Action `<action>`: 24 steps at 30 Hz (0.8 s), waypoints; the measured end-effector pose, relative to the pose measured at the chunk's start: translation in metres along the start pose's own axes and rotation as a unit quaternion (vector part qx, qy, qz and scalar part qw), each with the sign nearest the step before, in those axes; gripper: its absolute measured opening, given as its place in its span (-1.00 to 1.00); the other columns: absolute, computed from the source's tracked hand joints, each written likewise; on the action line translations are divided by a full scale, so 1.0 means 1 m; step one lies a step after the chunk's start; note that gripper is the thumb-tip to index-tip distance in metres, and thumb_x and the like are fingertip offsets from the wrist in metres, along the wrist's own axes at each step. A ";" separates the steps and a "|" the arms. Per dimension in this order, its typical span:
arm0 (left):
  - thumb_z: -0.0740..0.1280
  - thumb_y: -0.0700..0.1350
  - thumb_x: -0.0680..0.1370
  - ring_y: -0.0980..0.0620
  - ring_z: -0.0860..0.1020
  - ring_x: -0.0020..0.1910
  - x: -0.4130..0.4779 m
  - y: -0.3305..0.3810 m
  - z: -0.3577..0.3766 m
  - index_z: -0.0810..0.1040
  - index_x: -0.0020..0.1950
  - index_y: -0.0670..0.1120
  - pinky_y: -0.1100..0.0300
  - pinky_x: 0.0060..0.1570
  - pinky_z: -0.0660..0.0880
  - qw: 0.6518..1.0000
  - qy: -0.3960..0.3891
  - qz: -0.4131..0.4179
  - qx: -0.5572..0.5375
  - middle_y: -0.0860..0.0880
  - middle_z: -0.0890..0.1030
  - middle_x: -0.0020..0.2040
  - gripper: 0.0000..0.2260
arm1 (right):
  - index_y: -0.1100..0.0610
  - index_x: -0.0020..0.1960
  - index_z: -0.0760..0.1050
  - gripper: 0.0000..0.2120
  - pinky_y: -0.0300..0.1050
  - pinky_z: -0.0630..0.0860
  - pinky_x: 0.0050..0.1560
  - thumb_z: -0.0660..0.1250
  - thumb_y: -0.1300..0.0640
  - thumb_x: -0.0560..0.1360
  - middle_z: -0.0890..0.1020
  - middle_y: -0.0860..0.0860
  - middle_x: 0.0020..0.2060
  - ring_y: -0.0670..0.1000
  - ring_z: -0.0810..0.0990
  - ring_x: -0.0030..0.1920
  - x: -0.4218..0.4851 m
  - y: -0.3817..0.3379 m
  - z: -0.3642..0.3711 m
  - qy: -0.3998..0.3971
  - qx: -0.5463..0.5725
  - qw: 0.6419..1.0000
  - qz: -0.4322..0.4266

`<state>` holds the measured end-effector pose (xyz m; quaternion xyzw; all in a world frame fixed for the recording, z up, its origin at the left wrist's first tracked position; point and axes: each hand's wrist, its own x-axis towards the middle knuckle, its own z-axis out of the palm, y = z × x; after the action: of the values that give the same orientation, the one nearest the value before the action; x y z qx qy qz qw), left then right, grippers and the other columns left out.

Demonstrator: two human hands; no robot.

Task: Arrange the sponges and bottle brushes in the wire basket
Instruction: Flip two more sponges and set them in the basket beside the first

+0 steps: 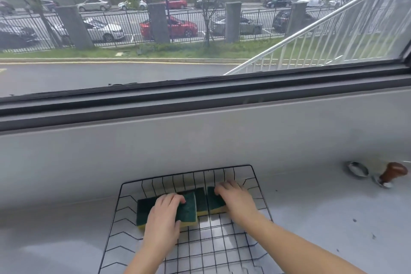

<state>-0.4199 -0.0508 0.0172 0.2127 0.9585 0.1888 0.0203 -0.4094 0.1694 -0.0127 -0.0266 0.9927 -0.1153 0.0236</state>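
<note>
Sponges (189, 207) lie in a row along the far side of the basket (258, 187), the left hand (165, 210) and right hand (232, 195) pressing flat on the end ones, fingers spread, and uneven pushing could tip one or slide the light basket across the counter (322, 218).

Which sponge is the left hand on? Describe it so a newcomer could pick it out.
Find the black wire basket on the grey counter under the window. Green-topped sponges sit in a row across its far half; the left hand presses the leftmost sponge. It is the widest showing and nearest the basket's left wall, unlike the one under the right hand.
</note>
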 end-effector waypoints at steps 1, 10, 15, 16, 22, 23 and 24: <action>0.36 -0.21 0.43 0.08 0.29 0.32 -0.002 0.001 0.001 0.35 0.20 0.10 0.20 0.27 0.35 1.000 -0.002 -0.002 -0.002 0.15 0.40 0.27 -0.59 | 0.07 0.21 0.36 -0.56 0.02 0.40 0.17 0.24 0.40 0.40 0.46 0.04 0.29 0.12 0.37 0.29 0.001 0.000 -0.001 -0.001 0.004 1.000 -0.002; 0.38 -0.23 0.39 0.16 0.30 0.28 0.012 0.043 -0.007 0.40 0.14 0.11 0.21 0.26 0.37 0.996 0.042 0.047 -0.070 0.19 0.41 0.22 -0.59 | 0.00 0.21 0.40 -0.65 0.09 0.27 0.37 0.30 0.06 0.43 0.45 0.01 0.31 0.08 0.35 0.34 -0.016 0.023 -0.030 0.122 0.055 0.991 0.023; 0.36 -0.21 0.42 0.15 0.31 0.28 0.047 0.086 0.011 0.39 0.18 0.11 0.19 0.21 0.42 0.993 0.042 0.076 -0.085 0.15 0.42 0.24 -0.60 | 0.09 0.37 0.28 -0.53 -0.06 0.26 0.42 0.17 0.30 0.48 0.25 0.08 0.46 0.09 0.21 0.45 -0.032 0.046 -0.025 0.106 0.146 0.982 0.052; 0.35 -0.20 0.43 0.13 0.32 0.28 0.051 0.089 0.018 0.38 0.19 0.10 0.18 0.21 0.42 0.994 0.032 0.068 -0.085 0.13 0.42 0.25 -0.60 | 0.10 0.42 0.21 -0.50 -0.16 0.23 0.41 0.13 0.32 0.50 0.21 0.08 0.47 0.06 0.20 0.46 -0.037 0.046 -0.020 0.105 0.175 0.977 0.061; 0.29 -0.29 0.43 0.03 0.39 0.23 0.062 0.099 0.058 0.38 0.20 0.04 0.15 0.15 0.42 0.997 -0.011 0.041 -0.064 0.02 0.47 0.24 -0.60 | 0.08 0.50 0.00 -0.38 -0.13 0.39 0.28 0.12 0.35 0.51 0.12 0.03 0.51 -0.01 0.09 0.50 -0.037 0.047 -0.006 0.101 0.183 0.974 0.088; 0.30 -0.28 0.42 0.03 0.40 0.21 0.064 0.099 0.059 0.38 0.18 0.04 0.14 0.10 0.44 0.997 -0.010 0.039 -0.061 0.03 0.48 0.22 -0.61 | 0.10 0.50 0.00 -0.38 -0.12 0.38 0.31 0.11 0.36 0.51 0.13 0.01 0.51 -0.02 0.04 0.52 -0.036 0.048 -0.005 0.098 0.173 0.977 0.082; 0.30 -0.28 0.42 0.03 0.41 0.20 0.065 0.098 0.060 0.37 0.17 0.04 0.14 0.06 0.45 0.998 -0.009 0.039 -0.056 0.04 0.48 0.20 -0.61 | 0.11 0.51 0.01 -0.38 -0.11 0.36 0.33 0.11 0.37 0.51 0.13 0.00 0.52 -0.02 0.01 0.52 -0.036 0.048 -0.005 0.096 0.167 0.978 0.078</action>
<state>-0.4327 0.0794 0.0010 0.2500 0.9372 0.2410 0.0333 -0.3760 0.2191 -0.0175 0.0659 0.9561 -0.2793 -0.0587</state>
